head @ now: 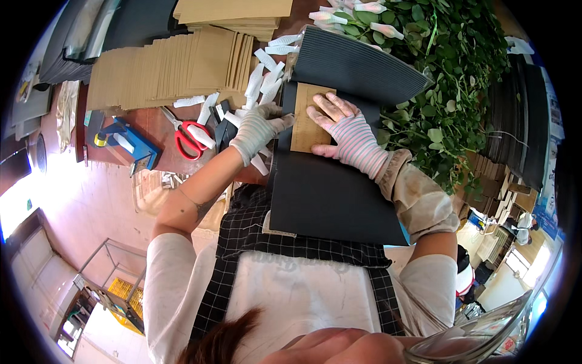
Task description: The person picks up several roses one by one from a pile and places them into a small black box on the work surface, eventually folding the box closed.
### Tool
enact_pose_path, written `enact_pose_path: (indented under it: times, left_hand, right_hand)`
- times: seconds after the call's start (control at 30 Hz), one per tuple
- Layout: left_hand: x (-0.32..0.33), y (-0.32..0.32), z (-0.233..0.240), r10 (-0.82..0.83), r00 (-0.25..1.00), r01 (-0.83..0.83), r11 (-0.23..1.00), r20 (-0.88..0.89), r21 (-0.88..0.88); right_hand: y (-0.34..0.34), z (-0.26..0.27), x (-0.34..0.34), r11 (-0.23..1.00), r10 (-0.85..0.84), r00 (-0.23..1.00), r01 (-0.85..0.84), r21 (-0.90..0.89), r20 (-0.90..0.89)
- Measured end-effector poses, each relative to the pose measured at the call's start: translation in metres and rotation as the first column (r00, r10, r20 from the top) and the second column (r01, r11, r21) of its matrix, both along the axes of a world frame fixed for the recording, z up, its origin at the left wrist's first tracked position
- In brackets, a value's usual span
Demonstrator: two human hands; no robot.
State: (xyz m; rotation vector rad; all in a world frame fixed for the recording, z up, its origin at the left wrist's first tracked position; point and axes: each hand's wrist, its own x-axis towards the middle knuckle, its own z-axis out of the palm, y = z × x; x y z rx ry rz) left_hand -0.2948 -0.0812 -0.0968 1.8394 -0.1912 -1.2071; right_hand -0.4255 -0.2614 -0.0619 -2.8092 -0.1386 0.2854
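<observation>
My right hand (338,123), in a striped knit glove, lies flat with spread fingers on a small brown cardboard piece (302,123). That piece rests on a long black sheet (336,195), whose near end reaches my apron. A ribbed black corrugated panel (354,63) rises at the sheet's far end. My left hand (261,127), in a similar glove, is by the sheet's left edge with its fingertips pointing toward the cardboard; nothing shows in its grasp. White foam net sleeves (253,84) lie around and partly under it.
Red-handled scissors (188,141) and a blue tape dispenser (134,143) lie on the reddish table (154,118) at left. A long row of cardboard pieces (168,68) stands behind them. Leafy stems (436,104) with sleeved flower buds (386,31) crowd the right side, beside stacked dark sheets (514,118).
</observation>
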Motion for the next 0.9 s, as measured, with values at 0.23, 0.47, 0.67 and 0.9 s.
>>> enact_pose_path:
  times: [0.23,0.47,0.67,0.9]
  left_hand:
    - [-0.002,-0.005,-0.038,-0.035,0.986,0.039,0.999,0.164,-0.021]
    - [-0.002,-0.006,-0.031,-0.020,1.000,0.020,0.999,-0.003,0.044]
    - [-0.005,-0.004,-0.030,0.002,0.999,-0.004,0.999,0.033,0.053]
    - [0.008,-0.013,0.007,0.037,0.428,0.585,0.750,0.903,-0.308]
  right_hand:
    - [0.000,-0.004,-0.001,1.000,-0.014,1.000,0.014,-0.013,-0.008]
    - [0.001,-0.004,0.002,0.999,-0.020,0.999,0.019,-0.031,-0.046]
    - [0.002,-0.006,-0.001,0.999,0.012,1.000,-0.011,-0.050,0.011]
    - [0.003,0.001,0.004,0.996,0.010,0.999,-0.013,-0.085,-0.045]
